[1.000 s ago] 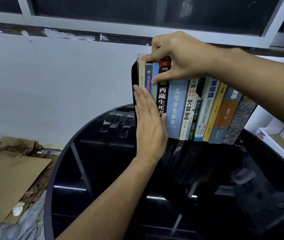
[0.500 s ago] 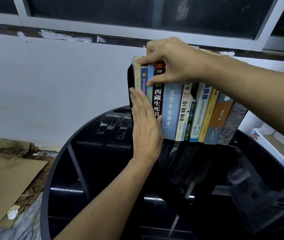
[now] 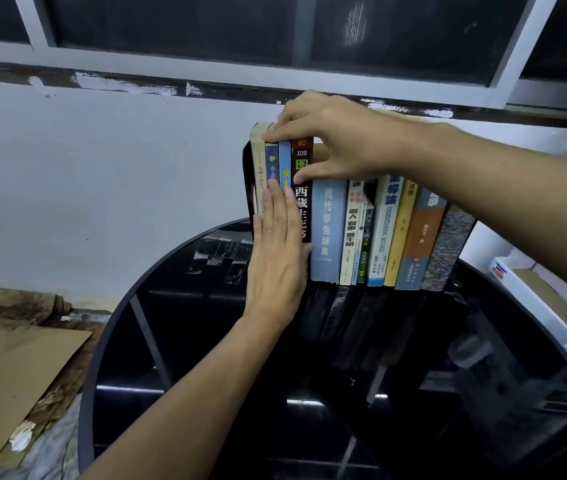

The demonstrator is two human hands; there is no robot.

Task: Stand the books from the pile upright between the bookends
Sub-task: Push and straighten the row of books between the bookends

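Pinching the dark-spined book (image 3: 302, 202), right hand (image 3: 337, 143), left hand (image 3: 276, 268) flat against neighbouring books (image 3: 284, 161), cardboard (image 3: 8, 375) beyond round black table's (image 3: 205, 341) left edge.

Obs.: my left hand (image 3: 276, 268) and right hand (image 3: 340, 143) are bare, wrists included. Left forearm (image 3: 185, 403) and right forearm (image 3: 503, 174) are bare along all the length in view, with smooth outlines. Knuckle ridges show on the left hand's back.

Before you: one round, glossy black table (image 3: 188, 341). On it, toward the far edge, you have one row of books (image 3: 328, 230) standing upright, spines facing you, with a black bookend (image 3: 248, 181) at its left end. Just left of the row, several strips of clear tape (image 3: 221, 258) are stuck to the tabletop.
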